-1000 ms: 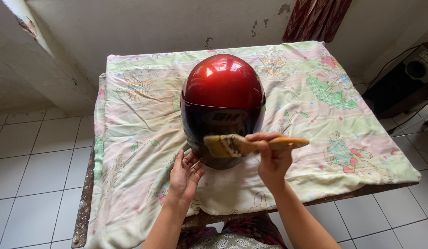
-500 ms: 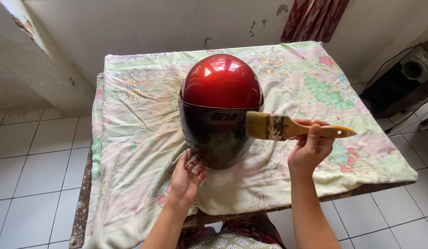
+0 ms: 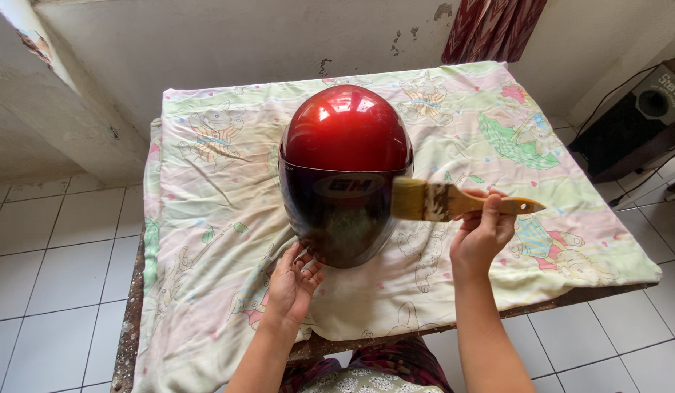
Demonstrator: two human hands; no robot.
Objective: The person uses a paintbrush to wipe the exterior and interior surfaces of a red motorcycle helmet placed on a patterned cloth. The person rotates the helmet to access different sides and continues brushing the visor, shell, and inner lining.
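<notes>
A glossy red helmet [image 3: 344,131] with a dark visor [image 3: 337,218] stands upright on a table draped in a pale printed cloth [image 3: 206,189]. My left hand [image 3: 294,284] rests at the helmet's lower front edge, fingers touching its chin rim. My right hand [image 3: 483,233] grips the wooden handle of a flat paintbrush [image 3: 439,201]. The brush is held level, its bristles touching the right side of the visor.
A black speaker [image 3: 643,109] sits on the floor at the far right with cables beside it. A dark red curtain [image 3: 490,29] hangs at the back. White floor tiles [image 3: 53,255] surround the table. A stained wall [image 3: 243,44] lies behind.
The brush swept from the visor's front out to the right, then came back left a little, so its bristles now meet the visor's right side. My left hand has stayed under the helmet.
</notes>
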